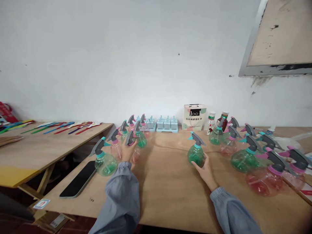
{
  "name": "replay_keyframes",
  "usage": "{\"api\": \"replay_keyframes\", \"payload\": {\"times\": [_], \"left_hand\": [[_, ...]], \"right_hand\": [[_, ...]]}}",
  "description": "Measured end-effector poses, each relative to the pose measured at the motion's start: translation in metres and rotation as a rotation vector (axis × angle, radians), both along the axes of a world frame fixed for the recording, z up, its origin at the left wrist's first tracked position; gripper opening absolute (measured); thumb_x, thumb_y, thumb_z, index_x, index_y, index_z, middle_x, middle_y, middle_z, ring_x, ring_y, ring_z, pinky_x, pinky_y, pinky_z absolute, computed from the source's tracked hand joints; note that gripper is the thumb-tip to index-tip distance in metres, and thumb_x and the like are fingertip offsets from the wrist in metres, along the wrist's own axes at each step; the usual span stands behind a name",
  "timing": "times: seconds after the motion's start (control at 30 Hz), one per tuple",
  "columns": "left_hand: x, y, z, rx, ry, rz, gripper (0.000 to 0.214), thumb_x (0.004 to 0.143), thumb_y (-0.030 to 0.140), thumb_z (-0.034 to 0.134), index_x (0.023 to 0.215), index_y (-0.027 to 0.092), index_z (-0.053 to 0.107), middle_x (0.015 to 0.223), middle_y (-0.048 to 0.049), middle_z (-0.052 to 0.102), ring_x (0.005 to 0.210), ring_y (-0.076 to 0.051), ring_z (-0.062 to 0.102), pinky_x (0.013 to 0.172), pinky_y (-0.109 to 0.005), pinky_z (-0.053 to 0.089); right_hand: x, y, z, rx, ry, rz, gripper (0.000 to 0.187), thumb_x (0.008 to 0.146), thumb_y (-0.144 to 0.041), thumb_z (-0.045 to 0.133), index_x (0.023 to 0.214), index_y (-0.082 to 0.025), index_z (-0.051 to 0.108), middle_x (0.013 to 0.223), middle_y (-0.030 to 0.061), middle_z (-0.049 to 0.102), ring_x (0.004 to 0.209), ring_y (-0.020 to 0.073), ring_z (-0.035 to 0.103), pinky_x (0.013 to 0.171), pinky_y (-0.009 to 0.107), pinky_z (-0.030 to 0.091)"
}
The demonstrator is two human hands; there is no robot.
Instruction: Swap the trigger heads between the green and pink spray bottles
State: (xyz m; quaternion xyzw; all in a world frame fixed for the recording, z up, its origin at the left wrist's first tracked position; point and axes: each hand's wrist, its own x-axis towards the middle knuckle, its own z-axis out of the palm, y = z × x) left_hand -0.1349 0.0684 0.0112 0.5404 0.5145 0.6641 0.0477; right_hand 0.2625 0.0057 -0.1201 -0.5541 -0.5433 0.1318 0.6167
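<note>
Right hand (206, 170) — grip wrapped round the near lower side of the green spray bottle (195, 152), thumb in front, fingers to the right. Stands upright in the middle of the surface (168, 188), long axis vertical, nozzle pointing left, just ahead of the palm. Left hand (126, 150) reaches into the left cluster — grip closed on the neck of a pink spray bottle (136, 156), also upright.

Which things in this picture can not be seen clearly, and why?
Head view:
Pink spray bottle: the left hand covers its body; grip unclear.
Right hand at green spray bottle: too blurred to tell whether it grips.
Paper bag: print too small to read.
Red thing: cut off by the left edge.
</note>
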Motion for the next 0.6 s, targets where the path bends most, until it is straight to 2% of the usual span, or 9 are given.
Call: {"api": "replay_keyframes", "payload": {"times": [0.1,0.27,0.37,0.47,0.53,0.6], "left_hand": [[-0.009,0.01,-0.001,0.0,0.04,0.037,0.046,0.073,0.033,0.064,0.117,0.018,0.065,0.097,-0.0062,0.07,0.087,-0.022,0.064,0.082,-0.036,0.054],[-0.016,0.023,-0.007,-0.024,0.077,0.08,0.045,0.076,0.04,0.066,0.115,0.018,0.061,0.098,-0.0063,0.068,0.091,-0.022,0.065,0.088,-0.04,0.053],[-0.013,0.022,-0.014,0.12,0.055,0.2,0.064,0.073,0.047,0.07,0.124,0.014,0.049,0.113,-0.0107,0.062,0.103,-0.024,0.062,0.094,-0.042,0.052],[-0.006,0.012,-0.023,0.305,0.016,0.398,0.08,0.073,0.053,0.067,0.132,0.01,0.033,0.132,-0.0193,0.047,0.125,-0.031,0.049,0.107,-0.051,0.042],[0.002,0.003,-0.026,0.425,0.034,0.47,0.079,0.074,0.053,0.065,0.132,0.012,0.031,0.138,-0.0218,0.038,0.135,-0.036,0.037,0.113,-0.057,0.031],[0.016,-0.007,-0.027,0.562,0.09,0.464,0.072,0.074,0.051,0.065,0.128,0.017,0.033,0.138,-0.0205,0.037,0.137,-0.038,0.033,0.114,-0.06,0.028]], "right_hand": [[0.0,0.0,0.0,-0.007,0.006,0.001,0.088,0.071,-0.063,0.073,0.137,-0.018,0.037,0.132,0.0205,0.055,0.118,0.0337,0.059,0.1,0.055,0.048],[0.001,-0.001,0.001,0.025,-0.029,-0.007,0.086,0.072,-0.06,0.073,0.138,-0.018,0.037,0.135,0.021,0.054,0.121,0.0339,0.057,0.101,0.055,0.048],[0.0,-0.001,0.001,0.006,-0.024,-0.009,0.088,0.071,-0.063,0.073,0.138,-0.017,0.037,0.134,0.021,0.054,0.119,0.0339,0.058,0.1,0.055,0.048],[-0.002,-0.002,0.002,-0.001,-0.017,-0.01,0.089,0.07,-0.065,0.073,0.137,-0.017,0.037,0.13,0.0204,0.056,0.114,0.0334,0.06,0.097,0.054,0.05],[-0.004,-0.003,0.004,0.031,-0.034,-0.018,0.091,0.068,-0.066,0.073,0.136,-0.017,0.037,0.13,0.0201,0.055,0.114,0.0336,0.06,0.096,0.053,0.05],[-0.006,-0.004,0.006,0.072,-0.071,-0.045,0.093,0.067,-0.067,0.073,0.137,-0.017,0.037,0.132,0.0202,0.052,0.119,0.0347,0.056,0.098,0.054,0.048]]}}
